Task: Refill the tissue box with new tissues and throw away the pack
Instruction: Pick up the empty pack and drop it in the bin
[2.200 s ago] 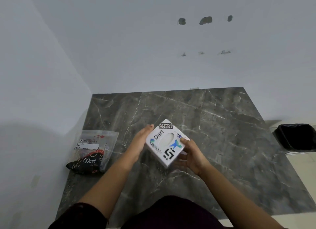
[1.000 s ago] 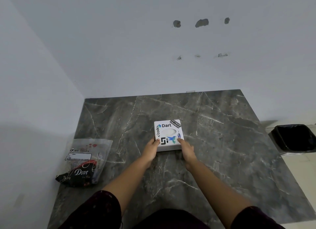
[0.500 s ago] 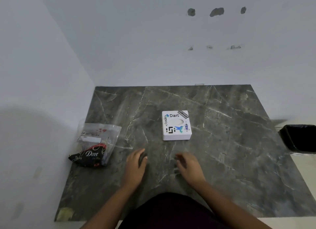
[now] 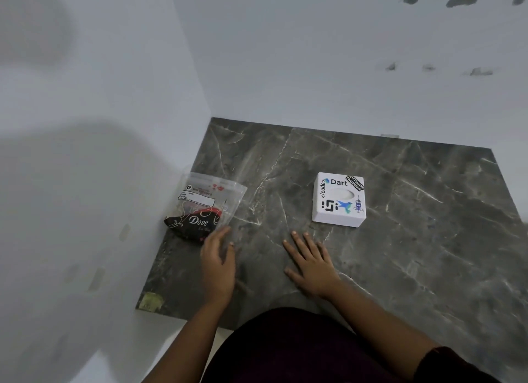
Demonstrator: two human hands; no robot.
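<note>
The white square tissue box (image 4: 339, 200), covered in stickers, sits flat on the dark marble counter (image 4: 414, 239) with its oval slot facing up. A clear plastic tissue pack (image 4: 204, 207) with a black "Dove" print lies at the counter's left edge against the wall. My left hand (image 4: 218, 264) is open, its fingertips at the pack's near right corner. My right hand (image 4: 311, 261) rests flat and open on the counter, just in front and left of the box, not touching it.
White walls close the counter at the back and on the left. A yellowish patch (image 4: 150, 301) marks the counter's front left corner. The counter's front edge runs close to my body.
Both hands set the box down and let go of it. The view swung left; my left hand moved left up to the pack, and my right hand settled flat on the counter.
</note>
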